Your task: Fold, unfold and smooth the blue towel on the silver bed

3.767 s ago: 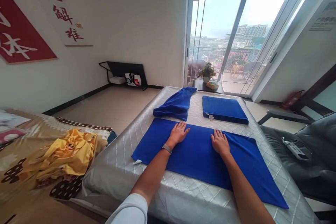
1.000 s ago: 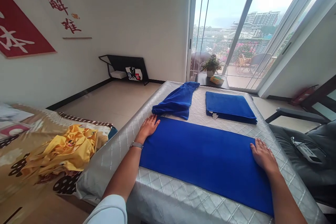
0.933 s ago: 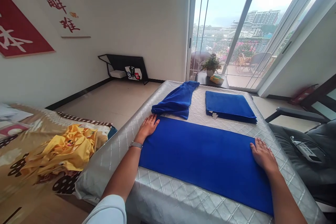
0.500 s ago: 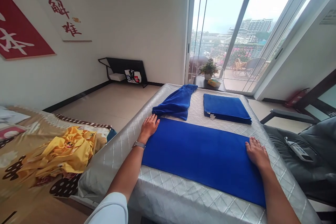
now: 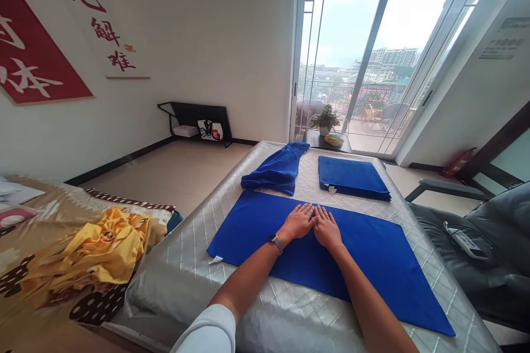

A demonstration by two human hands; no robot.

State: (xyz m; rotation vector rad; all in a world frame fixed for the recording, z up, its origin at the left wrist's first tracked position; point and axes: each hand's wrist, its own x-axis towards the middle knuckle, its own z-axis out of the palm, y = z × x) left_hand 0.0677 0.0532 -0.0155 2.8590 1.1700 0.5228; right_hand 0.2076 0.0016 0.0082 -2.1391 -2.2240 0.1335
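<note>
Resting palms down, the left hand and right hand meet near the middle of a flat blue cloth, their fingers straight, together and uncurled. The cloth lies beneath them, spreading to both sides on a silver quilted mattress. Beyond it are a rumpled blue towel and a folded blue stack. Yellow fabric lies heaped on patterned bedding at left; a black armchair stands at right, a potted plant before a glass sliding door. A red banner includes 体 in white; a white scroll shows 优, 解, 难. The cloth's white label is too small to read.
</note>
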